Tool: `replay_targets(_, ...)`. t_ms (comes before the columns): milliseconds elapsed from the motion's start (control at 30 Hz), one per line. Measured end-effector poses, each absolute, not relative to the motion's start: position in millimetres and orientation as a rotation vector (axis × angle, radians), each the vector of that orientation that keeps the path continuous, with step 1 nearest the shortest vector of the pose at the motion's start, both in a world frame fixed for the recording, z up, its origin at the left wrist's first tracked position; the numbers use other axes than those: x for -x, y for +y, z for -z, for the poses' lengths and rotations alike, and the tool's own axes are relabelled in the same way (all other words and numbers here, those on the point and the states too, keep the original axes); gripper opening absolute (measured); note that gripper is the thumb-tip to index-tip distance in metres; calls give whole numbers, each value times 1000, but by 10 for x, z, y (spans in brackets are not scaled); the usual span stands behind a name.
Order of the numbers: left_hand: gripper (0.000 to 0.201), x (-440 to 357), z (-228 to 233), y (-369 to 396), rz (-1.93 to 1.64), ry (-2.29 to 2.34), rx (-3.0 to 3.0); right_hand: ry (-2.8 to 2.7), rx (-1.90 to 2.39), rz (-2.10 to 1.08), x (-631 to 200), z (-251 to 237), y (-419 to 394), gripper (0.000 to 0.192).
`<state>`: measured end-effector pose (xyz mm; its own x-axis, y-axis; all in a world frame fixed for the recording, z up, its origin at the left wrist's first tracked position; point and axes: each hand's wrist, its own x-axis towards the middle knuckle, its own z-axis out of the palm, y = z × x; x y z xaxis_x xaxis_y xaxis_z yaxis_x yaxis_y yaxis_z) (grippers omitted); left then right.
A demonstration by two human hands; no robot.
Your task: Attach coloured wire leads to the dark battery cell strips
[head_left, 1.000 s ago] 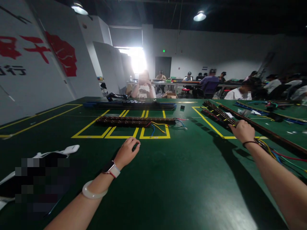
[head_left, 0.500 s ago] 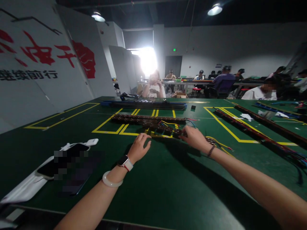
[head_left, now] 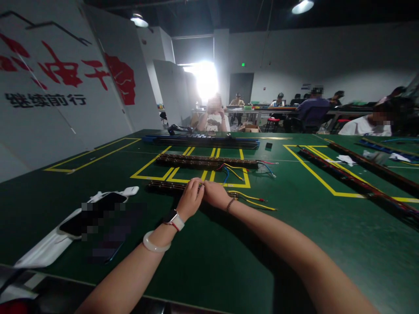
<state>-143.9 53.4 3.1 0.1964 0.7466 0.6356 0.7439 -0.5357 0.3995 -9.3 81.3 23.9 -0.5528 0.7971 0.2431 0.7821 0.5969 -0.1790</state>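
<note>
A long dark strip with metallic dots [head_left: 165, 186] lies nearest to me, just in front of a yellow-taped box. Yellow wires [head_left: 252, 198] with small end lugs trail from its right end. My left hand [head_left: 191, 197] has its fingers bent over the strip's middle. Right beside it, almost touching, my right hand [head_left: 216, 195] is closed around the same strip; the fingertips of both are partly hidden. Behind them, inside the yellow lines, lies a bundle of similar dark strips [head_left: 203, 162], with red, blue and yellow wires at its right side.
At left on the green table [head_left: 222, 261] are a phone [head_left: 93, 213] and a white strap-like item [head_left: 42, 253]. Blue-black rails [head_left: 203, 142] lie along the far edge. More long strips [head_left: 347, 176] lie at right. A person [head_left: 212, 120] sits across the table.
My right hand has moved left to meet my left hand. The held strip has come away from the bundle, nearer to me and further left.
</note>
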Motion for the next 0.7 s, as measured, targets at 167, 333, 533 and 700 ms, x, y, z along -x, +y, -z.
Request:
replay_targets(167,25,1475,-11,549,-1287,1567,-2354,-2503,1111,-88,-93,-330,852,42)
replay_targets(333,26,1436,-54,509,-1258,1532,-2360,-2378,1057,-287,-954,-421,940,37)
replay_targets(533,21,1223,-191,319,-1230,1342,-2369,-2303,1387,-828,-1697,-328,904,43)
replay_targets(700,33,882,-325,17,-924,1079,-2180,-2400,1217,-1127,-1714,-262,917,47)
